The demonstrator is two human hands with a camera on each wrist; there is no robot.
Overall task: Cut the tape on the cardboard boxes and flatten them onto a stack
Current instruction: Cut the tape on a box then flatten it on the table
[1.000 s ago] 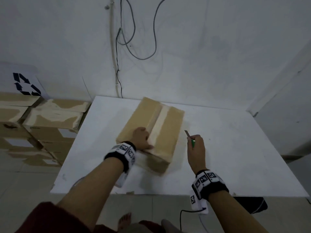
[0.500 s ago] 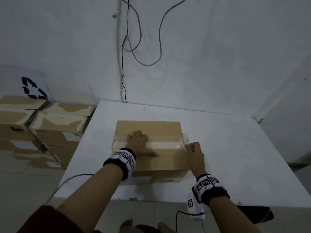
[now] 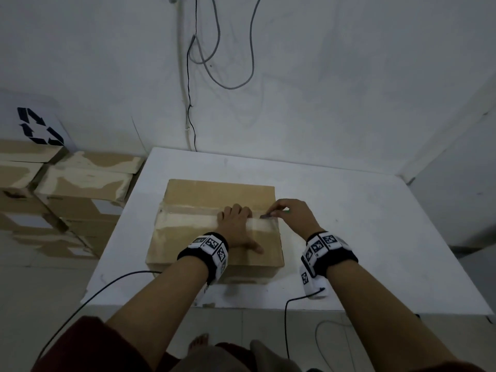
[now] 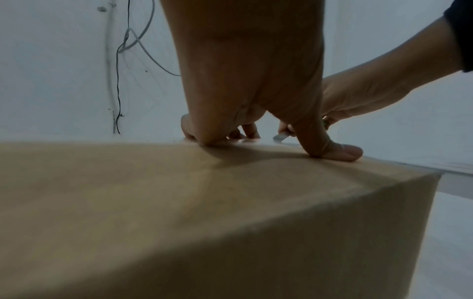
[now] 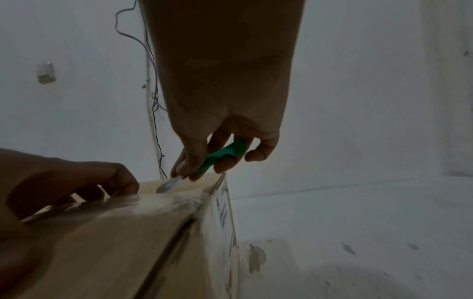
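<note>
A closed brown cardboard box [image 3: 193, 194] lies on the white table [image 3: 349, 224], with a strip of clear tape [image 3: 188, 220] running left to right along its top seam. My left hand [image 3: 237, 224] presses flat on the box top over the tape, thumb spread toward me [image 4: 332, 149]. My right hand [image 3: 291, 210] holds a green-handled knife [image 5: 222, 154] at the right end of the seam. Its blade [image 5: 167, 185] touches the tape just right of my left fingers.
Several taped cardboard boxes [image 3: 80, 183] are stacked on the floor left of the table, under a recycling sign [image 3: 37, 127]. Cables [image 3: 193, 76] hang down the wall behind. Wrist-camera cords trail over the table's near edge [image 3: 268, 307].
The box turned from a slant to square with the table edge. My left hand slid right along the seam. My right hand brought the knife down to the tape's right end.
</note>
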